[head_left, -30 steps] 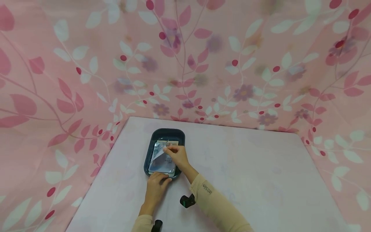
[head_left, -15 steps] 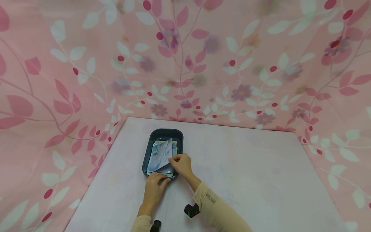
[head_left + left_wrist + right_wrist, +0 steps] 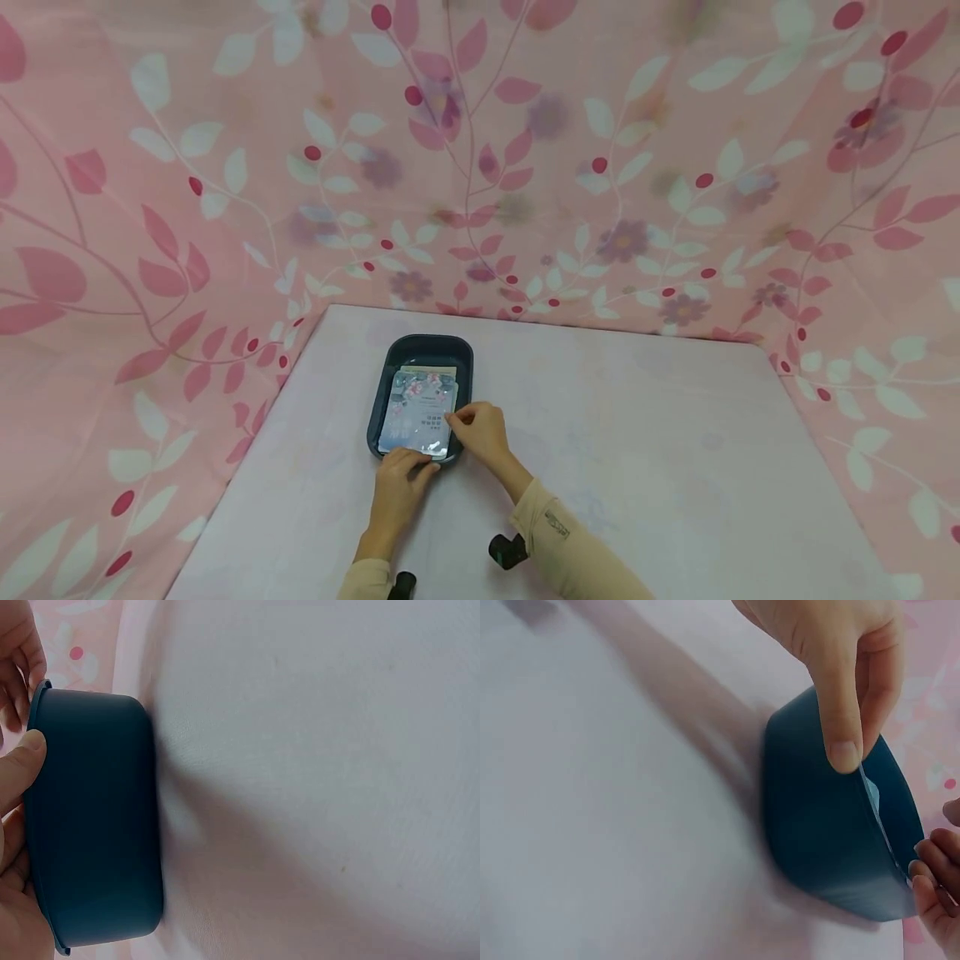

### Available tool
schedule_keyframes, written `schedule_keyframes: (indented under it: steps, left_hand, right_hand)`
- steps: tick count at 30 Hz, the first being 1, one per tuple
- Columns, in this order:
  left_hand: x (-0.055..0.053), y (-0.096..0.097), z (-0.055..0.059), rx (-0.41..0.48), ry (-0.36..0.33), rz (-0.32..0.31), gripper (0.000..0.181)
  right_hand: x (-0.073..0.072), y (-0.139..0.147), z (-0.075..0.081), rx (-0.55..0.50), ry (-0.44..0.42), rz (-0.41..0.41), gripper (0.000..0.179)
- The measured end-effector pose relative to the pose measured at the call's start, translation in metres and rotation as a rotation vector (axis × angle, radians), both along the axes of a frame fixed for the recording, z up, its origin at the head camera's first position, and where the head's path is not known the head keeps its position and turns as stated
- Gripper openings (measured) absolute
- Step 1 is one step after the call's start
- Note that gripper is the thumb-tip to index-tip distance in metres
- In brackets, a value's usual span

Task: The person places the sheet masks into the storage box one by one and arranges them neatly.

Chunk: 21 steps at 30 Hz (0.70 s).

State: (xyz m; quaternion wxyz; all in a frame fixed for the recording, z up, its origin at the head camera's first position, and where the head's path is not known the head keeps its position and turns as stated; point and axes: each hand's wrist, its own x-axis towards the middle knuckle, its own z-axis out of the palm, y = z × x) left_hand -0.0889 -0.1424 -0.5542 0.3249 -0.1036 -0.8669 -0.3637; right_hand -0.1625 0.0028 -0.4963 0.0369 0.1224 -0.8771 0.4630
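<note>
On the table stands a dark blue oblong plastic tub (image 3: 427, 342). A flat, shiny printed packet (image 3: 416, 417), pale blue with pink blossoms, lies in it over other flat pieces that show only at their edges. My left hand (image 3: 400, 493) grips the tub's near rim, its thumb on the outer wall in the left wrist view. My right hand (image 3: 482, 433) pinches the packet's right edge with thumb and fingertips, just above the tub's right rim. In the right wrist view, a thin strip of the packet (image 3: 873, 793) shows below the thumb.
A white cloth-covered table (image 3: 637, 442) spreads to the right of the tub. Pink floral fabric (image 3: 525, 167) hangs behind and at both sides. Black wrist cameras (image 3: 508, 551) sit at both sleeves.
The packet's folded-over upper corner has come down, and its face now lies flat. My right hand has moved down and right along the packet's edge. My left hand stays at the near rim.
</note>
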Motion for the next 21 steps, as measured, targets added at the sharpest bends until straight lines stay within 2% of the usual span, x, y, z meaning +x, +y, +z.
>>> schedule_keyframes:
  steps: [7,13,15,21]
  left_hand:
    - [0.0,0.0,0.0,-0.005,0.0,0.002,0.022]
    - [-0.001,0.0,0.0,-0.007,-0.001,-0.006,0.022]
    - [0.0,-0.001,0.0,-0.008,-0.007,-0.005,0.022]
    - [0.0,-0.001,0.001,-0.011,-0.028,-0.01,0.022]
  right_hand:
    - [0.006,0.018,-0.002,0.046,0.165,0.062,0.016]
    - [0.015,0.038,-0.011,0.134,0.266,0.055,0.015]
    - [0.019,0.047,-0.014,0.155,0.28,0.048,0.015]
    - [0.031,0.073,-0.021,0.187,0.247,0.014,0.017]
